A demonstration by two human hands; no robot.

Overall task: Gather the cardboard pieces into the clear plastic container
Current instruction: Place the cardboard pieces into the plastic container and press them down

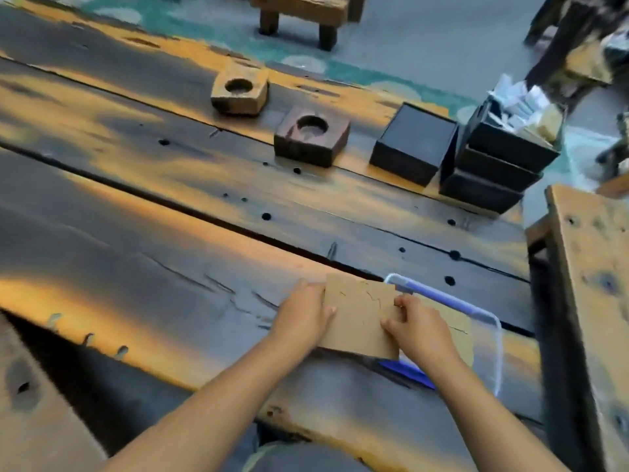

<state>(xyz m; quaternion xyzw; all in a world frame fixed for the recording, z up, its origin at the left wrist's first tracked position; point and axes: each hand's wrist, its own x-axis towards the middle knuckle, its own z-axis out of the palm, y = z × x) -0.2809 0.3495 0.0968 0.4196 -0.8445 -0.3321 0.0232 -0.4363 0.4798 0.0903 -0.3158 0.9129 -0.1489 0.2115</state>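
Observation:
A brown stack of cardboard pieces [360, 315] with cut lines on its top face sits tilted over the left edge of the clear plastic container [490, 318], which has a bluish rim and lies on the dark wooden table. My left hand [304, 315] grips the stack's left edge. On the stack's right side rests my right hand [418, 330], fingers curled on it. More cardboard [456, 327] shows inside the container behind my right hand.
Two wooden blocks with round hollows [240, 92] [311, 136] stand at the back of the table [170, 253]. A black box [413, 144] and stacked black trays [493, 165] holding paper scraps are at the back right. A wooden bench [589, 267] borders the right side.

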